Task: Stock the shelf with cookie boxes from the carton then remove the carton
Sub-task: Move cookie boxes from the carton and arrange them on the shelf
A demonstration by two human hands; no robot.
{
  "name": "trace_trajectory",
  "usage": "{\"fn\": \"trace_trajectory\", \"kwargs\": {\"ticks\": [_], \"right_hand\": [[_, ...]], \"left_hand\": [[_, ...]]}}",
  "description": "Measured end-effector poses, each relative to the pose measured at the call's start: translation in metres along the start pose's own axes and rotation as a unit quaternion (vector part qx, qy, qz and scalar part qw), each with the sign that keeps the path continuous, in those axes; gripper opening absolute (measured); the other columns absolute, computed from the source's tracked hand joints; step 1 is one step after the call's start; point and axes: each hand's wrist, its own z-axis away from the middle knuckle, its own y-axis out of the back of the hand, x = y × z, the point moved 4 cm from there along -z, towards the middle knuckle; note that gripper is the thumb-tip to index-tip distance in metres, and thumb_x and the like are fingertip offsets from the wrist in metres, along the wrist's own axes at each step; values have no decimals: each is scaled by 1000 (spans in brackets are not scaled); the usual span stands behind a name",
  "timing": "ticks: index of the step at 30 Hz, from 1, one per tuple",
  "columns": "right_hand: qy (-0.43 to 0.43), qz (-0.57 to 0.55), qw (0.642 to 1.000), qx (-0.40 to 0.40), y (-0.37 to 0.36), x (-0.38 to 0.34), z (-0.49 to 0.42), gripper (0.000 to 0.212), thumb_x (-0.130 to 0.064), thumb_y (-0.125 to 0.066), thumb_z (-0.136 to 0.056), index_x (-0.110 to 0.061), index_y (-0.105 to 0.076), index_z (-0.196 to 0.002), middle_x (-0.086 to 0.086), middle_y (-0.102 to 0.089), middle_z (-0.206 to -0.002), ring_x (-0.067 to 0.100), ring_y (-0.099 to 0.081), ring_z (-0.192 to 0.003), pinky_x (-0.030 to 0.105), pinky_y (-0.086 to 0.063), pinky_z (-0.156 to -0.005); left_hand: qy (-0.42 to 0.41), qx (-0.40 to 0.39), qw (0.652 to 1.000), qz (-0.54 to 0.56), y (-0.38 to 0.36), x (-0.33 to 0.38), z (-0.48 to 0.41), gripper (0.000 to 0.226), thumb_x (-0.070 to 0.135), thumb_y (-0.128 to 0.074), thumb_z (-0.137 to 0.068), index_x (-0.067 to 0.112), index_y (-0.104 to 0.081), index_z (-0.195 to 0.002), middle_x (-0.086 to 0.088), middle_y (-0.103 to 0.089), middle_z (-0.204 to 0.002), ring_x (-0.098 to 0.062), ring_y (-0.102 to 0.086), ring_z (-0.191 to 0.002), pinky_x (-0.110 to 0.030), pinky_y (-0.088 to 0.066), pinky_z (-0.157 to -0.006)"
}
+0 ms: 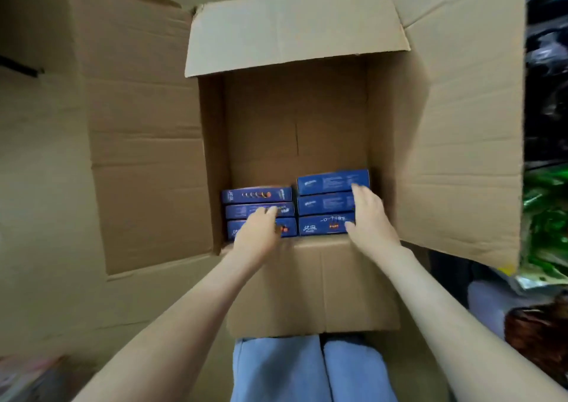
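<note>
Big brown cardboard carton [353,282] sits open right past the knees in light-blue jeans [279,368]. Six flat dark-blue cookie boxes [256,195] are packed against its near wall, in two rows of three. Left hand [258,232] is on the left row, fingers bent, can't tell if it's gripping. Right hand [370,220] lies spread flat across the right row.

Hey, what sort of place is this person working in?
Probably a shop aisle or stockroom. A big open carton holds stacked blue cookie boxes, and green packaged goods sit at the right edge.
</note>
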Motion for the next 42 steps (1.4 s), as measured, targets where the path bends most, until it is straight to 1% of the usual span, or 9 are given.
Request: {"fn": "trace_trajectory", "kwargs": {"ticks": [7,13,18,23,29,32,35,37,42], "right_hand": [[78,199,976,-31,4,-7,-83,83,-36,-61,-89,-19,-11,-152,6,-5,-160,26,2,-147,43,0,-118],[40,182,977,-99,9,-3,-112,69,-46,-58,-89,-20,-29,-146,7,-38,-145,28,-33,-133,39,-26,-110],[101,214,971,-25,14,-1,-108,55,-49,-52,-91,-13,-43,-132,10,-52,-126,30,-45,-117,41,-33,-97],[161,262,949,65,51,-17,-56,40,-35,-75,-73,-3,-60,-91,13,-62,-77,34,-56,-72,39,-46,-62],[96,130,987,13,167,-77,69,47,-51,-52,-89,-16,-51,-121,6,-60,-111,26,-53,-109,35,-44,-79],[94,110,989,-18,234,-120,139,46,-56,-51,-87,-23,-53,-118,4,-63,-111,25,-57,-104,34,-44,-76],[98,27,995,-3,300,-154,202,45,-52,-60,-84,-25,-55,-119,3,-64,-113,24,-57,-104,28,-38,-74],[112,-26,993,31,342,-171,243,51,-49,-65,-82,-25,-52,-125,0,-61,-118,20,-56,-108,25,-37,-79],[110,-161,958,208,435,-186,348,68,-33,-71,-82,-20,-38,-140,-2,-47,-130,15,-46,-120,29,-40,-96]], "left_hand": [[-106,70,988,-90,-14,10,-43,58,9,-52,-88,20,-37,-143,-10,-40,-135,-31,-41,-119,-39,-40,-93],[-114,114,977,-139,-11,9,-63,71,10,-59,-85,23,-27,-147,-13,-22,-153,-36,-19,-141,-44,-19,-113],[-114,143,975,-122,1,15,-66,64,7,-56,-85,14,-31,-143,-13,-39,-135,-32,-40,-119,-37,-38,-93],[-49,126,991,7,34,28,-33,55,8,-57,-87,2,-36,-137,-18,-37,-131,-31,-40,-118,-35,-44,-90],[-250,81,960,-93,158,119,61,82,23,-65,-82,24,-20,-150,-11,-12,-157,-30,-17,-143,-43,-21,-114],[-319,17,929,-187,225,160,130,75,40,-69,-75,27,-37,-141,-1,-37,-147,-20,-26,-141,-46,-9,-116],[-316,-30,932,-175,298,192,198,51,38,-73,-71,20,-55,-114,1,-62,-108,-21,-57,-104,-31,-40,-85],[-323,-26,936,-140,340,210,242,45,35,-75,-70,17,-58,-108,-2,-63,-99,-23,-58,-90,-28,-37,-67],[-314,-21,948,43,415,228,331,26,32,-73,-77,20,-58,-95,1,-62,-84,-19,-59,-76,-30,-45,-67]]}}
